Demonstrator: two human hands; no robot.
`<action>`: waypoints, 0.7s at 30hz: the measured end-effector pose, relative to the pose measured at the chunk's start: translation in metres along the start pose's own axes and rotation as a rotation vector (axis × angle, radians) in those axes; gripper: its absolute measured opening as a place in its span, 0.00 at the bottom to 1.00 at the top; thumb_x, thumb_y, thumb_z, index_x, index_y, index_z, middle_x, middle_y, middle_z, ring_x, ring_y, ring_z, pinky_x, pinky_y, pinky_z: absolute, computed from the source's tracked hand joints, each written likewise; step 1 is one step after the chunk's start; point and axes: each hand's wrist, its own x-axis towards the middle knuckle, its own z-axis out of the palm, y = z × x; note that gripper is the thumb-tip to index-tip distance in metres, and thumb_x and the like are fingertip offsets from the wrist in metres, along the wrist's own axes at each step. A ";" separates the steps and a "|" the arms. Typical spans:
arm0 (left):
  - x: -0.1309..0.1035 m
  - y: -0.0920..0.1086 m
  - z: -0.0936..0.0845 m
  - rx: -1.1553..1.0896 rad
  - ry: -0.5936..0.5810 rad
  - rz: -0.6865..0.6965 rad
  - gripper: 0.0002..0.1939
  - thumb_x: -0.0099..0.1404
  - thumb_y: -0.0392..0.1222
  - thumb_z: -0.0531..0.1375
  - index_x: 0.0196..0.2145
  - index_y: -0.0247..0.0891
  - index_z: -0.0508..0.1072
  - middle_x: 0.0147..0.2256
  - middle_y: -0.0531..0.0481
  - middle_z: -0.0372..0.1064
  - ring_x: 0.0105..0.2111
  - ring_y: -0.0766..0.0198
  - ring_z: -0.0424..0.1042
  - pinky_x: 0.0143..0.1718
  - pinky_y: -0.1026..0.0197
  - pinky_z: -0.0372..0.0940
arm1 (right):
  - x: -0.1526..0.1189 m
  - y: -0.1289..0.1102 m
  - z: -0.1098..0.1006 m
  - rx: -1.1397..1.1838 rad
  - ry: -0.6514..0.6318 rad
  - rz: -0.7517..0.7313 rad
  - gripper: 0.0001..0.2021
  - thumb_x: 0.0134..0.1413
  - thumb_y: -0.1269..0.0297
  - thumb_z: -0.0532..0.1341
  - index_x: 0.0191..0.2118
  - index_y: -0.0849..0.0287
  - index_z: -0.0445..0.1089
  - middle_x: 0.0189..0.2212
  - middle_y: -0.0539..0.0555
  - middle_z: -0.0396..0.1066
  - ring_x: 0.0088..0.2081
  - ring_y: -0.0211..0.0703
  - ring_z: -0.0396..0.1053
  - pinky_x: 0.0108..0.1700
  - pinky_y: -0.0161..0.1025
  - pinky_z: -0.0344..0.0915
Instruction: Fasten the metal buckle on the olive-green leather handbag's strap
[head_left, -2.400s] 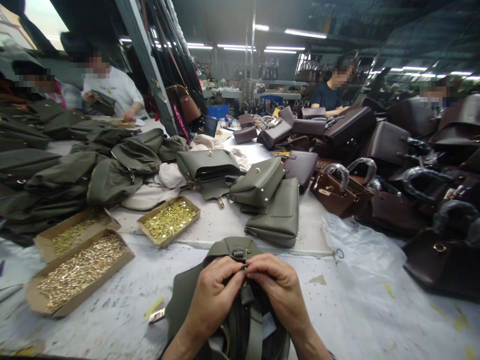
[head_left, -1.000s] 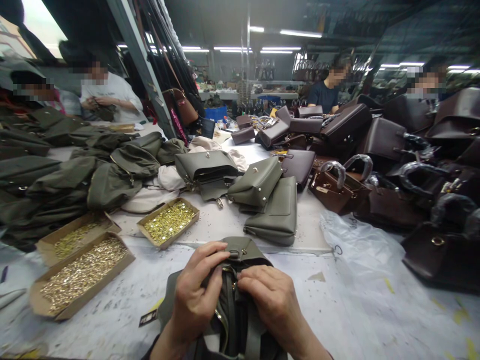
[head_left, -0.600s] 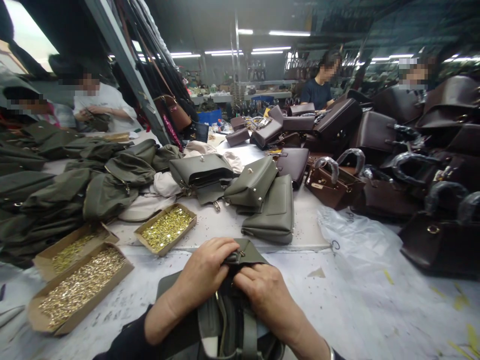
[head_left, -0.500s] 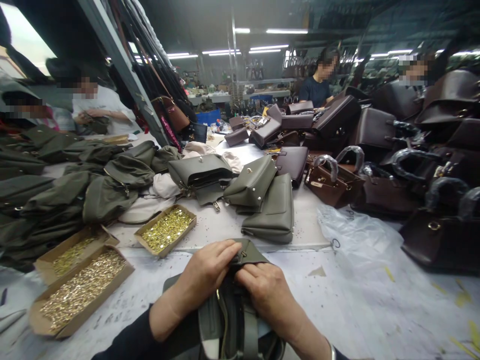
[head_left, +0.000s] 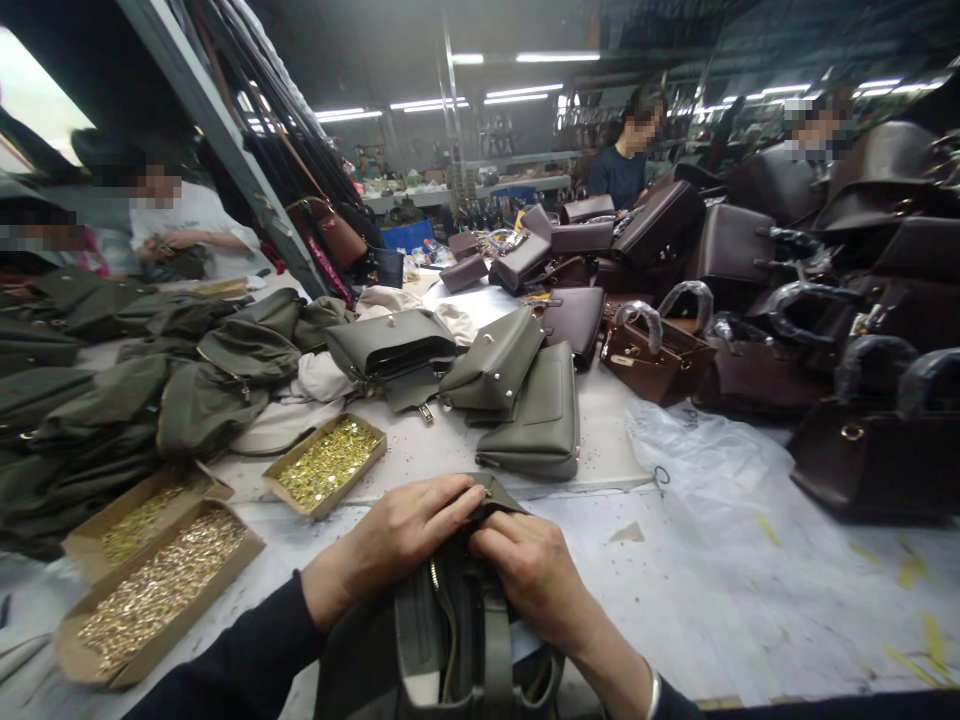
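Head view, the olive bag and the hands:
- One olive bag (head_left: pixel 356 655), at the bottom centre on the pale table (head_left: pixel 675 640); a strap (head_left: pixel 497 650) and an open gold-toothed zip (head_left: pixel 444 610) run down its middle.
- One left hand (head_left: pixel 409 525), laid across the bag's top edge and gripping it; fingers pressed together and reaching forward, thumb hidden.
- One right hand (head_left: pixel 532 570), at the same edge, just beside the left fingertips; fingers curled together, tips hidden in the folds. Whether they pinch a small part, cannot tell. A pale band (head_left: pixel 655 693) at the wrist.

Head view, surroundings:
- Three cardboard trays, left of the hands: a large tray (head_left: pixel 191 618) of rose-gold pieces, a second tray (head_left: pixel 81 550) directly behind it and a third tray (head_left: pixel 356 483) nearer the centre, these two with yellow-gold pieces.
- Structured olive bags (head_left: pixel 529 430), grouped beyond the hands.
- Soft olive bags (head_left: pixel 225 370), heaped at left.
- Dark brown bags (head_left: pixel 874 470), piled at right, several with plastic-wrapped handles.
- Clear plastic sheeting (head_left: pixel 705 460), crumpled in front of the brown pile.
- One person in a white top (head_left: pixel 199 225), far left, holding a dark item; one person in a dark top (head_left: pixel 619 175), behind the brown pile.
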 end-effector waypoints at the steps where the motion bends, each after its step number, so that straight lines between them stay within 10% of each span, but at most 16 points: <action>1: 0.004 0.000 0.002 -0.029 0.002 -0.057 0.17 0.74 0.32 0.53 0.58 0.30 0.68 0.49 0.36 0.75 0.48 0.55 0.76 0.47 0.56 0.75 | 0.002 -0.001 -0.002 0.015 0.005 -0.005 0.12 0.72 0.66 0.52 0.37 0.56 0.70 0.32 0.51 0.73 0.33 0.42 0.68 0.35 0.39 0.55; 12: 0.017 0.001 -0.009 -0.657 -0.082 -0.934 0.13 0.69 0.42 0.59 0.47 0.38 0.80 0.45 0.48 0.79 0.46 0.58 0.78 0.50 0.60 0.69 | 0.029 -0.009 -0.012 0.309 0.042 0.081 0.08 0.64 0.76 0.61 0.39 0.55 0.74 0.35 0.49 0.74 0.36 0.38 0.71 0.38 0.33 0.62; 21: 0.017 0.015 0.001 -0.724 0.015 -1.031 0.13 0.67 0.44 0.60 0.43 0.40 0.82 0.41 0.49 0.79 0.44 0.59 0.76 0.47 0.61 0.66 | 0.017 0.001 0.006 0.190 0.255 0.081 0.10 0.62 0.78 0.62 0.41 0.54 0.77 0.37 0.53 0.70 0.40 0.42 0.67 0.40 0.37 0.65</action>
